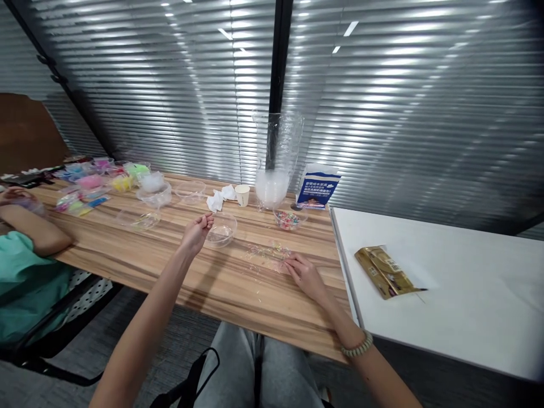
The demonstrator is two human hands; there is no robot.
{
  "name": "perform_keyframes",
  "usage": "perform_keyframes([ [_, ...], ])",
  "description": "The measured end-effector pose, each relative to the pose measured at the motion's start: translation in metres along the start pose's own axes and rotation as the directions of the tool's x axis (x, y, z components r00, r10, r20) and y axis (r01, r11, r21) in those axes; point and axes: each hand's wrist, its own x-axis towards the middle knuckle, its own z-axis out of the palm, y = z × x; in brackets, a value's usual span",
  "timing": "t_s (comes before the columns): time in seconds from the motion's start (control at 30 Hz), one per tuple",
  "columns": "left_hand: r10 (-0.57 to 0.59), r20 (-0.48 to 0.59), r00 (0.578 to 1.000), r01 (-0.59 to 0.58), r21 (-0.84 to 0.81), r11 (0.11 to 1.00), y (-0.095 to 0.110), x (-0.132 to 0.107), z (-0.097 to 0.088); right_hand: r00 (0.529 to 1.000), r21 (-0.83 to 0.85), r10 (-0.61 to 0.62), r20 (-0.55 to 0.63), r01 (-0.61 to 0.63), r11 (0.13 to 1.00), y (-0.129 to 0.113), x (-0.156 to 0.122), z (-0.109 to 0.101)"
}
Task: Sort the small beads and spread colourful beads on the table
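My left hand (197, 233) is raised at the left rim of a clear round bowl (221, 231), its fingers curled together. Whatever may be inside those fingers is too small or hidden to name. Lower on the right, my right hand (304, 274) touches the edge of a loose pile of thin, colourful, shiny shreds (270, 251) on the wooden table. Its fingertips are pressed together, and I cannot make out what is between them. A few stray shreds lie in front of the pile. Behind it stands a clear bowl of multicoloured beads (289, 220).
Crumpled tissues (215, 202), a paper cup (242, 195), a plastic bag with white filling (272, 187) and a blue packet (318, 187) stand along the back. A gold packet (385, 272) lies on the white table. Another person's arm (38, 226) rests at far left near coloured tubs (90, 181).
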Motion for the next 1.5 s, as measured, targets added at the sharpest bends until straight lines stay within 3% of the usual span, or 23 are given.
perform_keyframes([
  [0.3, -0.019, 0.006, 1.0, 0.018, 0.108, 0.994, -0.002, 0.024, -0.024, 0.999, -0.032, -0.034, 0.031, 0.035, 0.999, 0.001, -0.001, 0.002],
  [0.67, -0.114, 0.146, 0.983, 0.056, 0.354, 0.934, -0.009, 0.038, -0.019, 1.0, -0.023, -0.011, 0.017, 0.012, 1.0, 0.005, -0.005, 0.003],
  [0.8, -0.064, 0.199, 0.978, -0.025, 0.416, 0.909, -0.006, 0.035, -0.024, 1.0, -0.029, -0.016, 0.018, 0.016, 0.999, 0.005, -0.004, 0.004],
  [0.93, 0.068, 0.222, 0.973, -0.169, 0.473, 0.865, -0.003, 0.028, -0.032, 0.999, -0.02, -0.021, 0.033, 0.021, 1.0, 0.006, -0.003, 0.004],
  [1.1, 0.346, 0.169, 0.923, -0.38, 0.547, 0.746, -0.002, 0.022, -0.056, 0.998, -0.02, -0.033, 0.056, 0.034, 0.999, 0.006, -0.001, 0.005],
  [1.2, 0.456, 0.114, 0.883, -0.414, 0.646, 0.641, -0.006, 0.019, -0.079, 0.997, -0.012, -0.057, 0.049, 0.058, 0.998, 0.006, 0.0, 0.006],
  [1.33, 0.419, 0.147, 0.896, -0.359, 0.793, 0.492, -0.02, 0.013, -0.104, 0.997, -0.016, -0.052, 0.056, 0.053, 0.998, 0.007, 0.0, 0.007],
  [1.5, 0.348, 0.255, 0.902, -0.367, 0.878, 0.309, -0.037, 0.01, -0.109, 0.998, -0.018, -0.054, 0.045, 0.055, 0.998, 0.008, -0.001, 0.007],
])
